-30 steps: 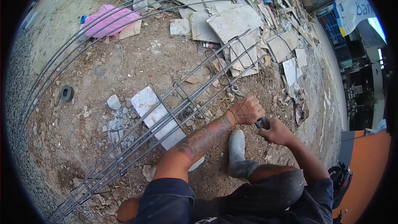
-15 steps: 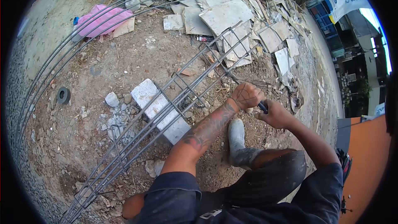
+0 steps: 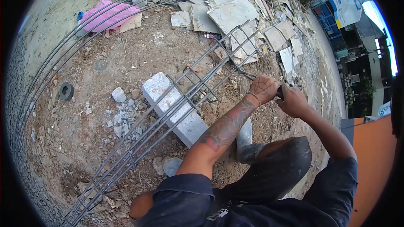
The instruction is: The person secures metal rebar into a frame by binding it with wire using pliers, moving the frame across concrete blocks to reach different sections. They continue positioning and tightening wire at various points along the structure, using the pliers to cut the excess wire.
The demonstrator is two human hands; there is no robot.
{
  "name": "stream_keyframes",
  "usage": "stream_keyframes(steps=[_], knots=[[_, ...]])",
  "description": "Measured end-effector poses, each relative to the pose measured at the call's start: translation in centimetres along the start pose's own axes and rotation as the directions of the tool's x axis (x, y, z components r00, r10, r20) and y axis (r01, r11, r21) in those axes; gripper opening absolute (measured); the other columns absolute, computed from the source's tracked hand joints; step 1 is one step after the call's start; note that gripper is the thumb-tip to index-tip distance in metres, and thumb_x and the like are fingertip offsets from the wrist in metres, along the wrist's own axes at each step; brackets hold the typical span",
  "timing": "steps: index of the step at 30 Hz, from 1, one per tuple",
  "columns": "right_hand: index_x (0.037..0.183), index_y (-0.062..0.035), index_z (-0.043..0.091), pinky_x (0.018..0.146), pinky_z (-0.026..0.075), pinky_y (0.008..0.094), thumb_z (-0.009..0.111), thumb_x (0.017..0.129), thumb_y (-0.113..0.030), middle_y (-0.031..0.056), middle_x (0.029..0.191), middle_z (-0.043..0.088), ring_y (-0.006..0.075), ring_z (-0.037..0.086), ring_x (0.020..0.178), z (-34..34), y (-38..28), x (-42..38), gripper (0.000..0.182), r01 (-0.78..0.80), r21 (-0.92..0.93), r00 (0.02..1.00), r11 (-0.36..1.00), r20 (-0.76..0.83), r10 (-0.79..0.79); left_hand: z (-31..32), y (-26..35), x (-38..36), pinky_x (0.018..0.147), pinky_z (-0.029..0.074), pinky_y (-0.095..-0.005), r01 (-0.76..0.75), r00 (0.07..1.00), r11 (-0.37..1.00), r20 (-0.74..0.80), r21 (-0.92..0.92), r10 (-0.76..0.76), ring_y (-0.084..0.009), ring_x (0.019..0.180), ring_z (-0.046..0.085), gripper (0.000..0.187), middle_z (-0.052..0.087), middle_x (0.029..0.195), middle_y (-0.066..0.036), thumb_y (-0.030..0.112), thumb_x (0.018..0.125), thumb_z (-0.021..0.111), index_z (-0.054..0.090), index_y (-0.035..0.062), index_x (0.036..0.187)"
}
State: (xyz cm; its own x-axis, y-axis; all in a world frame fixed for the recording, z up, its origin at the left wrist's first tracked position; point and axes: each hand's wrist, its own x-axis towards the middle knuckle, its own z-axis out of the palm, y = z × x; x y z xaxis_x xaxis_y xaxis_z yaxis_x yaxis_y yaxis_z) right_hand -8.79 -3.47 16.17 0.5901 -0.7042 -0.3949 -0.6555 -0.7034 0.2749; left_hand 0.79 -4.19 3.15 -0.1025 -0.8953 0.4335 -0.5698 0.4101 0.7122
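Both hands: left hand [image 3: 264, 88] and right hand [image 3: 293, 101] grip a tool [image 3: 280, 93], fingers curled.
Rebar cage [image 3: 199, 86]: lies across the pale block [image 3: 158, 84], left of the hands.

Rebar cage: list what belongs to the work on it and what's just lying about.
Seemingly in the job:
- rebar cage
- block beneath it
- metal tool
- left hand
- right hand

Seemingly just lying about:
- pink plastic
- dark ring
- flat boards

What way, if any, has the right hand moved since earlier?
Yes, up the picture: against the boot, the right hand has gone from level with the toe to above it.
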Motion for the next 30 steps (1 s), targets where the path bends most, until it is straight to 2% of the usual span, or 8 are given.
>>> stream_keyframes(steps=[2,4,8,11,15,20,22,30], knots=[[0.091,0.0040,0.048,0.059,0.052,0.0329,0.056,0.079,-0.009,0.0211,0.075,0.061,0.0237,0.064,0.063,-0.6,1.2,0.0,0.019,0.066,0.261,0.997,0.963,0.009,-0.071,1.4,0.1,-1.0,0.072,0.043,-0.0341,-0.202,0.874,0.975,-0.431,0.093,0.223,-0.0250,0.076,0.054,0.009,0.055,0.073,-0.010,0.014,0.073,0.053,0.054,0.0055,0.072],[0.094,0.0038,0.048,0.063,0.052,0.0307,0.061,0.077,-0.009,0.0206,0.081,0.061,0.0226,0.063,0.068,-0.4,1.4,0.1,0.025,-0.552,0.814,0.830,0.178,0.556,0.033,1.0,0.7,-1.6,0.076,0.041,-0.0335,-0.152,0.903,0.983,-0.391,0.099,0.179,-0.0244,0.080,0.051,0.011,0.051,0.076,-0.009,0.015,0.073,0.052,0.052,0.0043,0.075],[0.099,-0.0032,0.047,0.060,0.049,0.0376,0.052,0.080,-0.004,0.0159,0.080,0.061,0.0312,0.061,0.071,3.3,0.4,-1.3,0.019,-0.063,-0.095,0.974,0.993,-0.221,0.041,0.8,1.3,-1.8,0.080,0.040,-0.0357,-0.073,0.898,0.993,-0.427,0.090,0.105,-0.0248,0.084,0.050,0.011,0.052,0.080,-0.010,0.014,0.075,0.050,0.055,0.0035,0.078],[0.097,-0.0035,0.045,0.061,0.045,0.0459,0.050,0.082,-0.006,0.0195,0.077,0.058,0.0374,0.059,0.071,5.2,1.3,-2.6,0.016,-0.125,0.025,0.950,0.992,-0.284,0.127,-0.4,1.9,-1.1,0.090,0.038,-0.0387,-0.111,0.959,0.984,-0.245,0.138,0.143,-0.0294,0.104,0.046,0.025,0.051,0.102,-0.015,0.015,0.072,0.060,0.056,0.0016,0.092],[0.094,-0.0030,0.044,0.052,0.042,0.0346,0.055,0.086,-0.016,0.0121,0.068,0.057,0.0227,0.055,0.058,6.5,2.8,-5.0,0.019,-0.309,0.632,0.938,0.710,0.077,0.339,0.4,2.2,-3.2,0.104,0.026,-0.0466,0.053,0.865,0.997,-0.497,-0.055,-0.073,-0.0428,0.125,0.023,0.102,0.022,0.131,-0.025,0.027,0.053,0.081,0.023,0.0026,0.134],[0.098,-0.0040,0.048,0.048,0.040,0.0239,0.050,0.092,-0.022,0.0038,0.070,0.060,0.0098,0.052,0.052,9.2,4.9,-6.3,0.020,-0.381,0.920,0.903,0.088,0.350,0.251,3.6,0.4,-4.3,0.098,0.036,-0.0442,0.336,0.612,0.799,-0.530,-0.498,-0.587,-0.0357,0.122,0.035,0.082,0.035,0.126,-0.022,0.033,0.066,0.078,0.034,0.0021,0.128],[0.103,-0.0033,0.049,0.048,0.043,0.0236,0.047,0.093,-0.027,0.0058,0.071,0.061,0.0106,0.053,0.049,11.4,5.6,-5.3,0.026,-0.369,0.924,0.916,-0.097,0.379,0.128,4.2,-2.7,-4.0,0.080,0.050,-0.0348,0.538,0.741,-0.290,0.608,-0.792,-0.285,-0.0243,0.100,0.057,0.050,0.054,0.109,-0.013,0.029,0.081,0.066,0.046,0.0023,0.118],[0.104,-0.0045,0.051,0.063,0.050,0.0286,0.049,0.092,-0.024,0.0021,0.081,0.056,0.0124,0.058,0.069,20.8,8.7,0.7,0.023,-0.369,0.732,0.928,-0.573,0.325,-0.182,5.3,-4.3,-4.3,0.054,0.047,-0.0233,0.704,0.578,-0.010,0.581,-0.710,-0.573,-0.0083,0.064,0.053,0.020,0.055,0.075,-0.001,0.023,0.091,0.052,0.054,0.0035,0.095]])
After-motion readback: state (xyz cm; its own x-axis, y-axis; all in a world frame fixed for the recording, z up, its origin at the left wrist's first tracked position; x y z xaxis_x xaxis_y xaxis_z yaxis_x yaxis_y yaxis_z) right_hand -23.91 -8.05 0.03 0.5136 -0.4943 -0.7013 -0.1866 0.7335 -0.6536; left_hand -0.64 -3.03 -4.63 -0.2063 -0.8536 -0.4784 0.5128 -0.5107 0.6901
